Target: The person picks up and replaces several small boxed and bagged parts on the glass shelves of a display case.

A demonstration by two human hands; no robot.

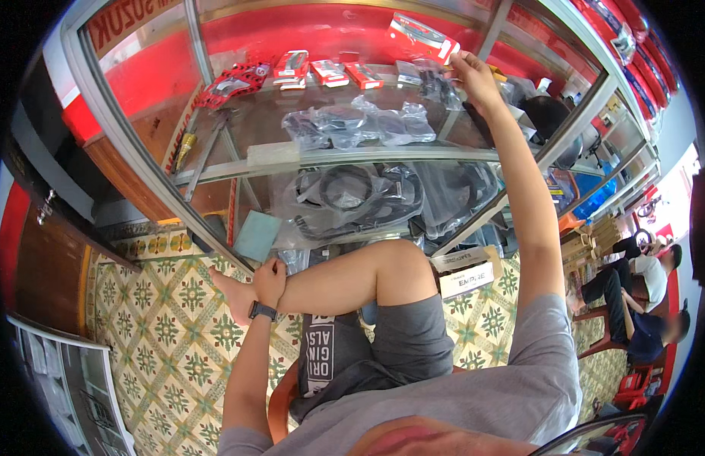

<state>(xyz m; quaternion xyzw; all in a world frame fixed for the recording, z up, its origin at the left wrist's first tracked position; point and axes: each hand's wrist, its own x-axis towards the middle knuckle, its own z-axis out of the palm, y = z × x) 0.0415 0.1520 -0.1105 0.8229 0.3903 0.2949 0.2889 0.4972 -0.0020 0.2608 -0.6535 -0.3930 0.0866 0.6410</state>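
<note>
My right hand (476,80) is raised inside the glass display case and grips one corner of a flat red-and-white product box (424,39). Under that hand, dark parts in clear plastic bags (439,85) lie on the upper glass shelf (267,102). Left of them stand small red-and-white boxes (291,65) and a red-and-black patterned packet (233,85). My left hand (270,282), with a dark watch (263,311) on its wrist, rests by my shin and bare foot. A flat blue-green rectangular piece (258,236) is right at its fingers; whether they grip it is unclear.
Bagged black cables and parts (352,191) fill the lower shelf. An open cardboard box (466,279) stands on the tiled floor (176,342) by my knee. Metal frame posts (472,222) border the case opening. Two people (643,308) sit far right. A wooden door (50,273) stands left.
</note>
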